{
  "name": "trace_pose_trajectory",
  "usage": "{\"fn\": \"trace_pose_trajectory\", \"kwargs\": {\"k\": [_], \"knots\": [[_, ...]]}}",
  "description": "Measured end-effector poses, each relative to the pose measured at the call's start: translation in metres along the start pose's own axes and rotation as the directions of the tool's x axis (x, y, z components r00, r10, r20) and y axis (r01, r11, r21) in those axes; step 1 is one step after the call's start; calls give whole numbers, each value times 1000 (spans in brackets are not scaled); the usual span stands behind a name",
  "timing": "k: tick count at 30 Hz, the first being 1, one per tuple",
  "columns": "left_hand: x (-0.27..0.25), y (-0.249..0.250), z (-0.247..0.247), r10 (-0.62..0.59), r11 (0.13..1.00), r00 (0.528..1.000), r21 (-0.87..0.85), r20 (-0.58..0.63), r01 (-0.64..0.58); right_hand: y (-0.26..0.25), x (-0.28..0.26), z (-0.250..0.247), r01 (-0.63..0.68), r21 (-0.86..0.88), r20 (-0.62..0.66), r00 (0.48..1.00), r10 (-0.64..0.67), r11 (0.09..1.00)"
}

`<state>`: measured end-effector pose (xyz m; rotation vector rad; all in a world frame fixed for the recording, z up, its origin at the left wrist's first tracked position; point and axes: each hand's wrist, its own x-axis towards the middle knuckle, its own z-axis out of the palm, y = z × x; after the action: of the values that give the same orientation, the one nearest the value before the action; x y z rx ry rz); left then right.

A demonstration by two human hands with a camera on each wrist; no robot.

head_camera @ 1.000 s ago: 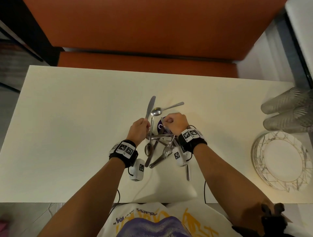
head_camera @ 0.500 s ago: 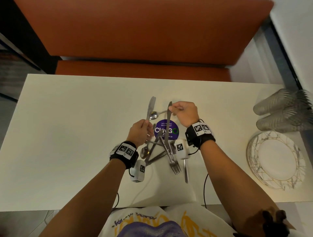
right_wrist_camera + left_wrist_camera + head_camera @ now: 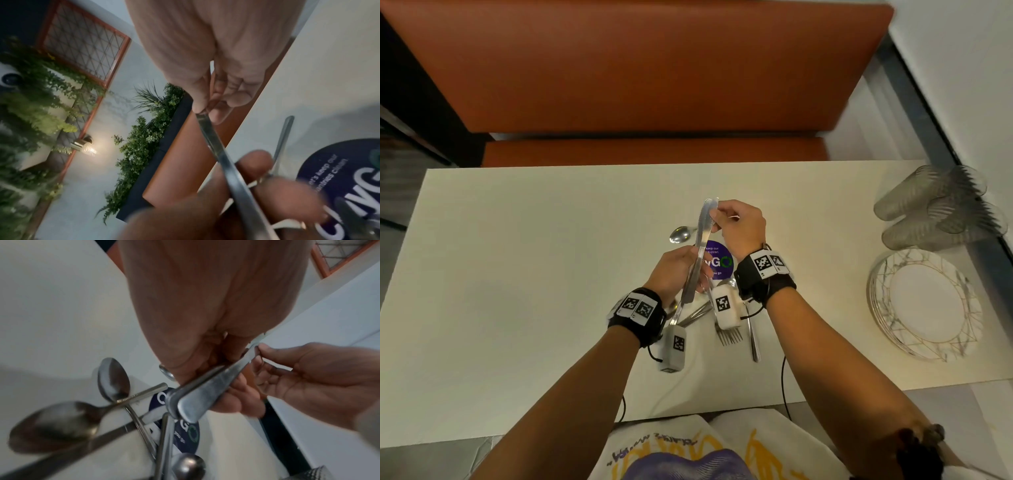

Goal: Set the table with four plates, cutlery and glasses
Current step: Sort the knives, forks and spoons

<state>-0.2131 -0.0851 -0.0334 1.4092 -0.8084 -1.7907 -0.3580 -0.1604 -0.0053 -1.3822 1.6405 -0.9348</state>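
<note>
My left hand (image 3: 676,270) grips the handles of two table knives (image 3: 702,236) held side by side, blades pointing away from me above the cream table (image 3: 517,274). My right hand (image 3: 736,224) pinches the tip of one blade between thumb and finger. The left wrist view shows the two knife handles (image 3: 191,399) in my left hand and the right hand (image 3: 308,374) at the blade tip. In the right wrist view the pinched knife (image 3: 224,160) runs down to my blurred left hand (image 3: 226,204). Loose spoons (image 3: 113,379) and forks (image 3: 729,335) lie below.
A purple round sticker (image 3: 719,262) lies on the table under the cutlery pile. A stack of marbled plates (image 3: 924,305) sits at the right edge, with several ribbed glasses (image 3: 935,209) lying behind it. An orange bench (image 3: 637,68) runs along the far side.
My right hand has lifted a second knife out of the pile and brought it against the knife in my left hand. Both hands have risen above the table.
</note>
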Motion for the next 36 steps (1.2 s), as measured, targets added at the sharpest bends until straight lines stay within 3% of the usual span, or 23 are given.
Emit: {"fn": "trace_pose_trajectory", "kwargs": {"k": [7,17,24,29,36], "knots": [[-7,1,3,-88,980,991,-171,96,103,0,-9,-4,85,-11,1,996,-85,996],[-14,7,-11,-165,970,976,-154,140,186,-11,-6,-14,238,-91,175,960,-219,967],[-21,15,-11,-202,965,969,-143,139,222,-16,-4,-14,121,44,207,970,-127,992],[-21,7,-14,-183,966,982,-174,48,189,-19,-8,-12,74,108,244,965,-98,991],[-30,-14,-38,-119,975,984,-201,-133,90,13,-26,-13,-45,-29,234,971,51,999]]}}
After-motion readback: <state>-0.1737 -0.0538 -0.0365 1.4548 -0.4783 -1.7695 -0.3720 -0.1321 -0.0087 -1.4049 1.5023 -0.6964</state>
